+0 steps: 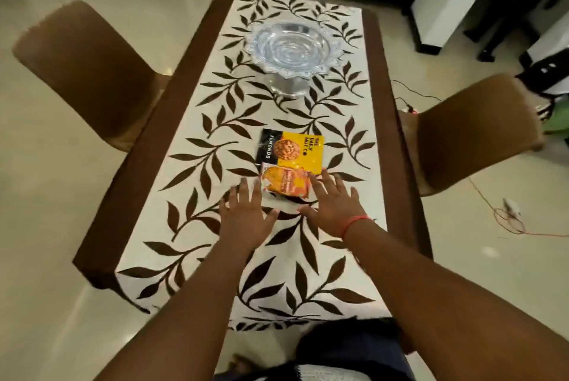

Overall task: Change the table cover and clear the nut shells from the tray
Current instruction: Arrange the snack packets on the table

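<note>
Both arms stretched forward over a long brown desk (147, 146) draped down its middle with a white cover (277, 257) printed in dark leaves. Left hand (246, 214) flat, palm down, fingers spread and straight, grip open and holding nothing, resting on or just above the cover beside the near left corner of an orange packet (284, 182). Right hand (334, 205) likewise flat with fingers splayed, grip open, fingertips (326, 174) reaching the right edge of the orange packet and the near edge of a yellow-and-black almond packet (291, 149); hard to tell whether touching or only hovering, given the blur. Red thread band (354, 223) around the right wrist. Orange packet lying flat between the two hands, its far edge overlapping the almond packet, which lies just beyond it near the middle of the cover. Farther along, toward the far end, a clear glass tray (292, 51) with a scalloped rim, standing upright on a pedestal foot on the cover, well apart from the hands; no contents discernible inside from here. Brown chair (83, 72) at the left side of the desk, another brown chair (474, 131) at the right. Orange wire (508, 220) trailing across the pale floor (61, 211) on the right.
</note>
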`<state>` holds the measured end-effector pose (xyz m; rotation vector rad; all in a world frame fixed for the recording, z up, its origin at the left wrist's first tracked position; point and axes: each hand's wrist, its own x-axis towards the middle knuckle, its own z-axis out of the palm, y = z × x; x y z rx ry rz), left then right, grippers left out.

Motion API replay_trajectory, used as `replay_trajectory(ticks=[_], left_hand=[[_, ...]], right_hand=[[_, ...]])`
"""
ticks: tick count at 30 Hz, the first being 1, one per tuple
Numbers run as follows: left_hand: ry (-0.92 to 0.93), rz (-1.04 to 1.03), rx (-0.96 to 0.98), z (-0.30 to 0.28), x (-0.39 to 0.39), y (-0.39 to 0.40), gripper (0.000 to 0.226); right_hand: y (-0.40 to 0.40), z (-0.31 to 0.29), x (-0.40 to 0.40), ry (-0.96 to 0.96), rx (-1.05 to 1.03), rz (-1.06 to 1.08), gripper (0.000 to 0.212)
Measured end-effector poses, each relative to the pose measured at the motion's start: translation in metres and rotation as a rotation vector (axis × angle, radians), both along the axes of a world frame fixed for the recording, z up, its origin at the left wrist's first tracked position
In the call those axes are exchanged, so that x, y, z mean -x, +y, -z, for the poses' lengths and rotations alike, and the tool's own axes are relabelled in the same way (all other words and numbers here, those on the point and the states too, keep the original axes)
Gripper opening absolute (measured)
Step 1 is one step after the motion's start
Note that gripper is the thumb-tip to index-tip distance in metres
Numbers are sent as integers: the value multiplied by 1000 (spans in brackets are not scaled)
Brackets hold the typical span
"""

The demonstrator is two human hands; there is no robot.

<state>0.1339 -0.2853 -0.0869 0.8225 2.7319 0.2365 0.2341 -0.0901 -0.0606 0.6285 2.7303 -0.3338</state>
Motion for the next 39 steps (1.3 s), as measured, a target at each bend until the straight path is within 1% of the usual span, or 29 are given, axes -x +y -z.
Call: replay_trajectory(ticks=[2, 4, 5, 6, 8, 10, 12, 13, 15, 17, 19, 21, 22, 24, 26, 27, 29, 31, 34, 37, 38, 39], left_hand=[[1, -19, -42, 1, -8, 26, 79], [-45, -130, -94, 3, -11, 45, 73], [-88, -221, -135, 4, -11, 55, 68], [-135, -337, -202, 5, -10, 64, 62], [-213, -637, -356, 8, -9, 85, 54], [-280, -943, -495, 13, -7, 104, 51], [-306, -1180, -624, 21, -11, 126, 54], [-312, -1263, -668, 24, -13, 137, 58], [-335, -1382, -689, 28, -14, 159, 69], [-367, -1454, -694, 32, -9, 176, 73], [-388, -1473, -728, 33, -5, 187, 62], [-400, -1486, -783, 35, -5, 190, 49], [-411, -1502, -816, 34, -8, 191, 46], [-447, -1536, -932, 34, -17, 193, 47], [-494, -1520, -1093, 34, -35, 190, 49], [-514, -1504, -1164, 35, -45, 187, 46], [-555, -1469, -1276, 37, -59, 182, 43], [-583, -1455, -1372, 37, -72, 178, 49], [-598, -1467, -1414, 34, -87, 174, 56], [-576, -1493, -1439, 28, -82, 169, 54], [-556, -1511, -1447, 28, -77, 168, 54], [-533, -1532, -1454, 28, -73, 168, 53]], right_hand=[[25, 1, -11, -26, 4, 23, 84], [43, 5, -13, -42, 9, 7, 83], [52, 9, -11, -43, 19, -13, 83], [60, 14, -8, -42, 29, -38, 82], [77, 24, 1, -33, 49, -106, 81], [93, 32, 11, -8, 65, -192, 79], [110, 39, 17, 41, 101, -281, 77], [117, 42, 18, 67, 137, -304, 76], [129, 44, 18, 124, 249, -302, 74], [139, 45, 16, 179, 370, -275, 71], [148, 44, 11, 194, 462, -263, 70], [155, 44, 8, 200, 500, -287, 69], [159, 44, 7, 194, 514, -289, 68], [167, 45, 7, 164, 550, -249, 66], [171, 44, 5, 151, 601, -177, 65], [173, 42, 6, 150, 616, -150, 64], [178, 40, 12, 135, 608, -132, 62], [182, 39, 23, 119, 554, -178, 60], [188, 37, 49, 89, 513, -202, 55], [194, 36, 96, 105, 461, -270, 42], [195, 39, 115, 101, 423, -309, 42], [194, 41, 134, 89, 370, -344, 46]])
